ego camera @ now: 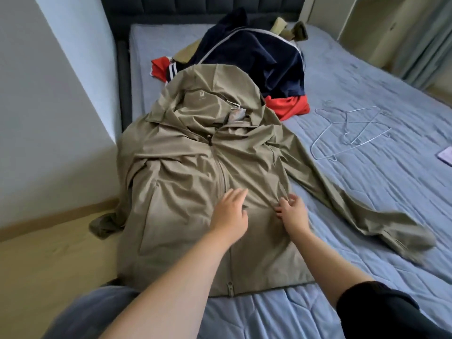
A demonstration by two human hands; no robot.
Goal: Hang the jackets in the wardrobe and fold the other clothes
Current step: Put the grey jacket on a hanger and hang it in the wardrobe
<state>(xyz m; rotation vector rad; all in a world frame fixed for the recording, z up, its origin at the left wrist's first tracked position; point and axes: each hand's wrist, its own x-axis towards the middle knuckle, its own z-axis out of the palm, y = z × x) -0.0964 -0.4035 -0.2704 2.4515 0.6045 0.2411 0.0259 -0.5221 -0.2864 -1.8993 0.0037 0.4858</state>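
Basically thin, light, floppy shell fabric: the khaki hooded jacket (pixel 195 167) lies front-up and zipped on the bed (pixel 367 192), hood toward the headboard. It looks slippery and wrinkles easily, with no stiffness to hold a shape. Left hand (pixel 230 211) rests flat on the chest, fingers (pixel 236 195) straight. Right hand (pixel 292 212) pinches a fold of cloth near the side seam, fingers curled. Best hold for hanging is probably the shoulders or collar, not mid-body. One sleeve (pixel 367 211) stretches across the bed; the other cuff (pixel 105 223) droops off the bed edge over the floor (pixel 49 253), so it may slide. Wire hangers (pixel 352 128) lie in open room to the right; a navy jacket (pixel 256 52) pile crowds the hood end.
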